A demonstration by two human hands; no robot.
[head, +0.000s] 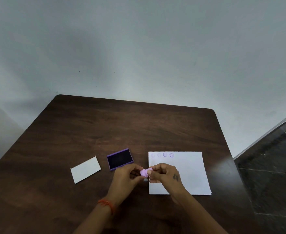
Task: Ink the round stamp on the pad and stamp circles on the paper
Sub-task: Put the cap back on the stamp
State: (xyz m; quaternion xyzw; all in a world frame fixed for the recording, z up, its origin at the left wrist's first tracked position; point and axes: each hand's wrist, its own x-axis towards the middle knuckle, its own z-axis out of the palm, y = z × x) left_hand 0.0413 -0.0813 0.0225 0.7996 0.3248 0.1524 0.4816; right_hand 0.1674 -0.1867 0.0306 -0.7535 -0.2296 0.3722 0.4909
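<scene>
A small lilac round stamp (145,172) is held between both hands, just left of the paper's left edge and above the table. My left hand (125,177) pinches its left end and my right hand (164,173) grips its right end. The white paper (189,168) lies to the right, with several faint purple circles (165,155) in a row along its top left. An open purple ink pad (120,159) with a dark inked surface sits just beyond my left hand.
A white rectangular lid or card (85,169) lies left of the ink pad. The dark wooden table (122,125) stands against a pale wall. Its right edge drops to a dark tiled floor (274,166).
</scene>
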